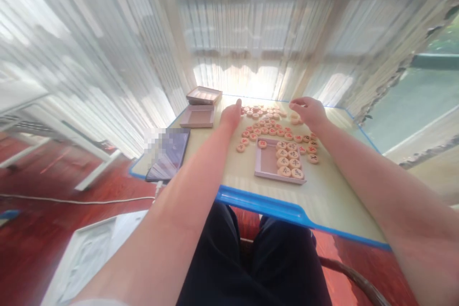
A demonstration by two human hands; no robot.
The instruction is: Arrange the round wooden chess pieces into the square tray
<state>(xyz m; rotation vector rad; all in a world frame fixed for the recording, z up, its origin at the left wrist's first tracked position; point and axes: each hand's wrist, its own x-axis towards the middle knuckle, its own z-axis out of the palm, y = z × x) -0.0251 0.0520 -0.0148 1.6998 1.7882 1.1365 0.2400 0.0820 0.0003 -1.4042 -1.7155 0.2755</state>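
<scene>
My left hand is at the left edge of a loose group of round xiangqi pieces at the back of the table. Its thumb points up, and the other fingers, partly hidden, reach beside the pieces. Above a few pieces on the right, my right hand has its thumb and fingertips bent close together; whatever is between them cannot be made out. More pieces, marked in red or black, lie in the middle. In front, a shallow box holds two columns of black-marked pieces at its right and one red-marked piece at its upper left.
Two shallow box parts are at the back left. A tablet with a white cable lies at the table's left edge. Blue trim borders the pale table. Sheer curtains hang behind.
</scene>
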